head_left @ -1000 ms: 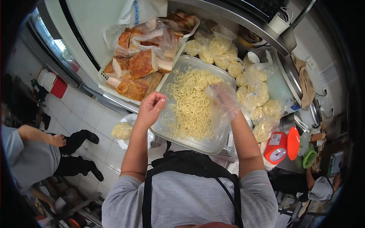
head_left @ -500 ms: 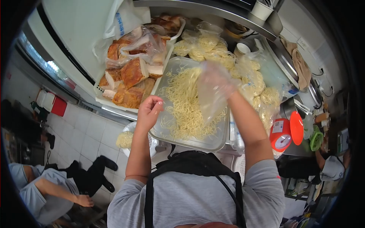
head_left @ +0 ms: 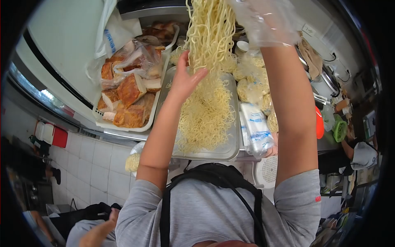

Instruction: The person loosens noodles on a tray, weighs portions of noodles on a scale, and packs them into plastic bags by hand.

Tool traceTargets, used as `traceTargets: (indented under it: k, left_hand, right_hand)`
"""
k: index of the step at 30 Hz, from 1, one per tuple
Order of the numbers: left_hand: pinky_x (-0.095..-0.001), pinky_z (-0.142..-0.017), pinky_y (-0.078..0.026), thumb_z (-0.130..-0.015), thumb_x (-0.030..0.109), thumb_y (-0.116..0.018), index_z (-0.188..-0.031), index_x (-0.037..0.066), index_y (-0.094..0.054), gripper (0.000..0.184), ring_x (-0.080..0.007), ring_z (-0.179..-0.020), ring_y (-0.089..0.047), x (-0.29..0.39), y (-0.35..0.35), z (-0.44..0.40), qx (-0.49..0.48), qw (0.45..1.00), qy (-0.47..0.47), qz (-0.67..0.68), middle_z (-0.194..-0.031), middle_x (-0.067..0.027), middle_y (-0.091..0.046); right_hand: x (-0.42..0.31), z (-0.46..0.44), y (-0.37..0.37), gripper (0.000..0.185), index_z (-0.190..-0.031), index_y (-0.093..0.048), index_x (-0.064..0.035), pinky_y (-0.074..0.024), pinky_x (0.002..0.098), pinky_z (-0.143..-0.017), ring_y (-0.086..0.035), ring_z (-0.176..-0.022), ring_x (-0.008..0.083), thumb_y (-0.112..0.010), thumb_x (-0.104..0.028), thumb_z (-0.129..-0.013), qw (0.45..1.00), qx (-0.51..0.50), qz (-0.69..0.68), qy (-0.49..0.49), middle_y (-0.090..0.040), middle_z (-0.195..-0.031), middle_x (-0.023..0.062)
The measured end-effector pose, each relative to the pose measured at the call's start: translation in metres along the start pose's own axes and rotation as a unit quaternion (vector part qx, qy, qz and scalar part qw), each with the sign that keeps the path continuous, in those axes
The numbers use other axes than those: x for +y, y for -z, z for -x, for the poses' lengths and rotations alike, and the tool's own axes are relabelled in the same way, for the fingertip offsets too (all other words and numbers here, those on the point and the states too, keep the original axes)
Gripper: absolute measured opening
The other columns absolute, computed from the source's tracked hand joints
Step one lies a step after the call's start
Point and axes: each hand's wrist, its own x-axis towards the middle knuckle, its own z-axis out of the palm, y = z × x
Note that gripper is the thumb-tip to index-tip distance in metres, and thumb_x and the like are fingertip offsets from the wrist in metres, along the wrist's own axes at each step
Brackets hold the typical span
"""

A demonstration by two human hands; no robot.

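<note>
Head view shows long, pale-yellow noodles (head_left: 210, 37) hanging down beside the plastic-covered right hand (head_left: 263, 18), whose grip one cannot tell; the bare left hand (head_left: 185, 80), spread, is nearer their lower part.

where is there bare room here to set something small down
Only thin patches: the lower right corner of the tray, between the noodle heap and the rim, and a strip along its left side by the white basket, partly crossed by the left forearm. Crowded: meat in the basket, bagged noodles and plastic-bag packs rightward, hanging noodles above.
</note>
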Motion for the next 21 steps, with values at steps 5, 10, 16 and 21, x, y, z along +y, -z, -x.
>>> traceTargets:
  k: [5, 10, 16, 21]
  left_hand:
    - [-0.0235, -0.065, -0.042, -0.076, 0.018, -0.056, -0.1, 0.002, -0.05, 0.029, -0.0132, -0.073, -0.053, 0.008, 0.01, -0.01, -0.188, 0.973, 0.128, -0.047, -0.083, -0.0053, -0.057]
    - [-0.0245, -0.057, -0.041, -0.079, 0.012, -0.05, -0.088, 0.002, -0.053, 0.014, -0.0107, -0.063, -0.052, 0.02, 0.035, -0.016, -0.016, 0.963, 0.16, 0.215, -0.074, -0.0025, -0.056]
    - [-0.0233, -0.053, -0.041, -0.078, 0.01, -0.05, -0.084, 0.002, -0.053, 0.01, -0.01, -0.058, -0.05, 0.06, 0.052, -0.036, -0.066, 0.957, 0.084, 0.268, -0.069, -0.0019, -0.053]
    - [-0.0226, -0.051, -0.04, -0.078, 0.01, -0.05, -0.083, 0.002, -0.053, 0.009, -0.01, -0.056, -0.048, 0.065, 0.041, -0.04, -0.061, 0.953, 0.098, 0.281, -0.068, -0.0014, -0.052]
  right_hand:
    - [-0.002, 0.005, -0.001, 0.036, -0.104, -0.048, -0.0026, -0.0418, 0.0244, -0.078, -0.053, -0.086, 0.0135, -0.058, -0.014, -0.072, 0.999, 0.004, 0.021, -0.037, -0.056, -0.091, 0.0045]
    - [0.006, 0.039, -0.003, 0.036, -0.104, -0.047, -0.002, -0.0418, 0.0237, -0.077, -0.053, -0.084, 0.0137, -0.058, -0.014, -0.072, 0.985, -0.02, 0.058, -0.159, -0.056, -0.09, 0.0045]
    - [0.049, 0.056, 0.006, 0.039, -0.107, -0.045, -0.0024, -0.0413, 0.0236, -0.076, -0.052, -0.084, 0.0131, -0.059, -0.014, -0.072, 0.988, 0.018, -0.006, -0.155, -0.054, -0.091, 0.0043]
    - [0.049, 0.036, 0.004, 0.045, -0.111, -0.041, -0.0036, -0.0407, 0.0248, -0.077, -0.05, -0.087, 0.0135, -0.06, -0.014, -0.072, 0.994, 0.064, -0.068, -0.054, -0.051, -0.096, 0.0052]
